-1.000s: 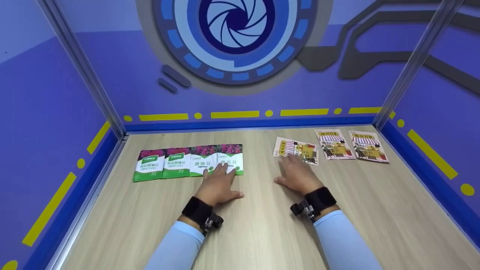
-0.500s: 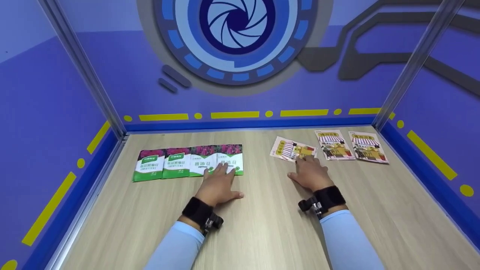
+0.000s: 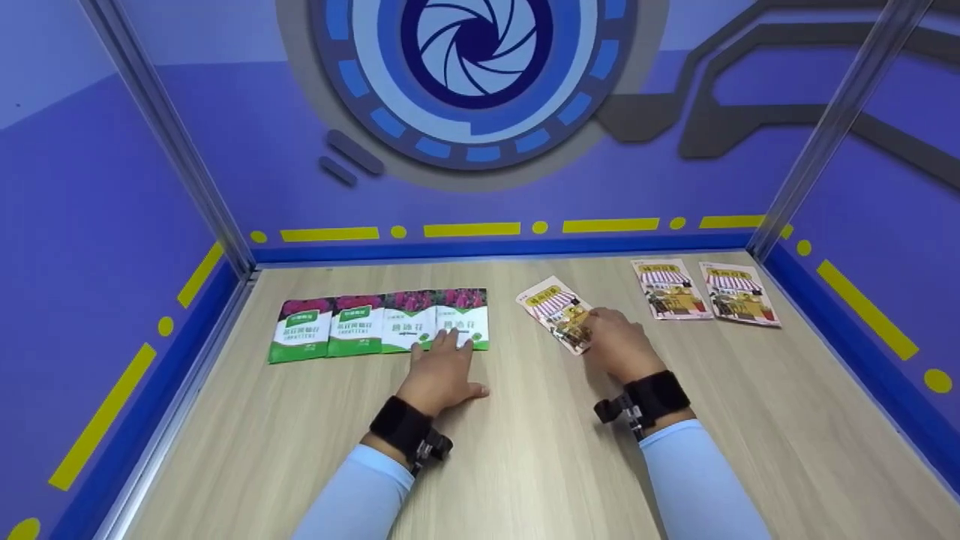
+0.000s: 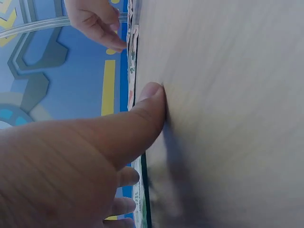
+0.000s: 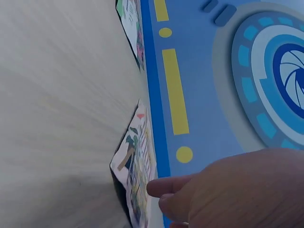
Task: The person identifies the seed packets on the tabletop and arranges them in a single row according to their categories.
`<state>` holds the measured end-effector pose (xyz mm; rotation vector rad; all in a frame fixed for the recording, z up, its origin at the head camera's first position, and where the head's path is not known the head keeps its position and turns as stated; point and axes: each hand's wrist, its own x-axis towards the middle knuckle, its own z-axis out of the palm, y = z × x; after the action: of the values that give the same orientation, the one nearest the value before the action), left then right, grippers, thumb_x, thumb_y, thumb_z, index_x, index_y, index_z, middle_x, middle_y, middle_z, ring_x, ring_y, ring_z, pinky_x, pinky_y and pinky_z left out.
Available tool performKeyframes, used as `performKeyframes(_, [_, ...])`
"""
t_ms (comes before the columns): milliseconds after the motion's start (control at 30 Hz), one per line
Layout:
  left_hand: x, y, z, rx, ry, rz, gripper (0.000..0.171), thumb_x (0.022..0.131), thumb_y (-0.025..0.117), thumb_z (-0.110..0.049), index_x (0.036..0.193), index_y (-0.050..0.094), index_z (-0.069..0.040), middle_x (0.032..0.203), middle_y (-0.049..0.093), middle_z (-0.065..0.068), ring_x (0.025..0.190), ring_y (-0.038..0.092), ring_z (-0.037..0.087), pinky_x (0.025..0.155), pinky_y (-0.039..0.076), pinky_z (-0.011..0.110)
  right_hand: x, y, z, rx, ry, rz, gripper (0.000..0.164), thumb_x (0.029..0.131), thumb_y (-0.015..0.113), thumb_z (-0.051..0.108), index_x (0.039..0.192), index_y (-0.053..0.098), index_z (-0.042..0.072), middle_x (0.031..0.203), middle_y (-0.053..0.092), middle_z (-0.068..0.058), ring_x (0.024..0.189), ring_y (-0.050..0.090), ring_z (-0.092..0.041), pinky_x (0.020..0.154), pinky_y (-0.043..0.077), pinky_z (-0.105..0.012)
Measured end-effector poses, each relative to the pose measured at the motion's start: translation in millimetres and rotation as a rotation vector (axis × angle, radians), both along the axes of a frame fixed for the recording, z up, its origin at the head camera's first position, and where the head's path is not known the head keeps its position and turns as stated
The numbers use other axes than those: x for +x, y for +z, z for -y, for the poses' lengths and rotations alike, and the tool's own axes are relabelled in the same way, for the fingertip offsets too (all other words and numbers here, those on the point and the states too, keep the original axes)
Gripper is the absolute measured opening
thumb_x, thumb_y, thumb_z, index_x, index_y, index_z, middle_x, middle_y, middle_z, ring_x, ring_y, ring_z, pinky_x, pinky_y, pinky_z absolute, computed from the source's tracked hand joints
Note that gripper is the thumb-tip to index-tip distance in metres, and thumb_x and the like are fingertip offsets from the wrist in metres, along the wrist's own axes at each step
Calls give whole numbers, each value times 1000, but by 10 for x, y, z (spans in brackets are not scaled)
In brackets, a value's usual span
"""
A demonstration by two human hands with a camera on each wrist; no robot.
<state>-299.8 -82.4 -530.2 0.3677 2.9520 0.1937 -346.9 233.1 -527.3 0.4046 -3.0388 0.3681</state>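
Purple-blue walls box in a pale wood bench, and somebody's got a bunch of flat packets laid out across the far half of it. On the left, four green packets sit side by side in a pretty neat row, printing the right way up for the person; the edges either meet or overlap a touch, can't say which from where I'm standing. Left hand has its fingers spread and fairly straight, fingertips resting on the lower part of the two rightmost ones, not gripping anything. Right hand is on the tilted pink packet, which lies just right of the green row without touching it. Fingers are at its right edge, but whether that's a proper pinch or only a nudge I honestly can't tell. Well off to the right lie the inner pink packet and the outer pink packet, near each other, slightly skewed, nobody touching them. So how far along? I'd call the green lot done, four for four. Pink side looks barely started imo: one being handled but crooked, and two left to deal with.
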Motion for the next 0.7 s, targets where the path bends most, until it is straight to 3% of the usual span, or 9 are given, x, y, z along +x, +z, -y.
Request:
performKeyframes(133, [1, 1, -14, 2, 7, 11, 96, 89, 75, -66, 164, 42, -16, 175, 28, 15, 164, 23, 38, 124, 23, 74, -6, -45, -33, -51, 20, 54, 19, 92, 69, 5, 108, 78, 10, 117, 71, -11, 106, 67, -35, 86, 55, -61])
performKeyframes(300, [4, -2, -15, 6, 11, -2, 95, 88, 75, -66, 162, 44, -16, 174, 30, 15, 163, 25, 38, 124, 24, 74, 40, -49, 123, -33, 88, 63, 27, 103, 67, 18, 127, 78, 18, 131, 70, -10, 122, 63, -39, 96, 52, -67])
performKeyframes(500, [4, -13, -27, -11, 11, -18, 96, 87, 75, -68, 162, 45, -17, 174, 31, 15, 162, 28, 39, 123, 27, 73, 100, -38, 354, -6, 178, 63, 38, 102, 68, 24, 139, 71, 16, 145, 63, -16, 132, 57, -42, 104, 49, -67])
performKeyframes(700, [6, -12, -35, -18, 9, -27, 96, 86, 75, -69, 161, 46, -16, 172, 34, 16, 159, 32, 39, 123, 28, 71, 124, 10, 400, -33, 188, 64, 34, 99, 71, 24, 131, 75, 12, 148, 60, -20, 139, 55, -42, 106, 49, -69])
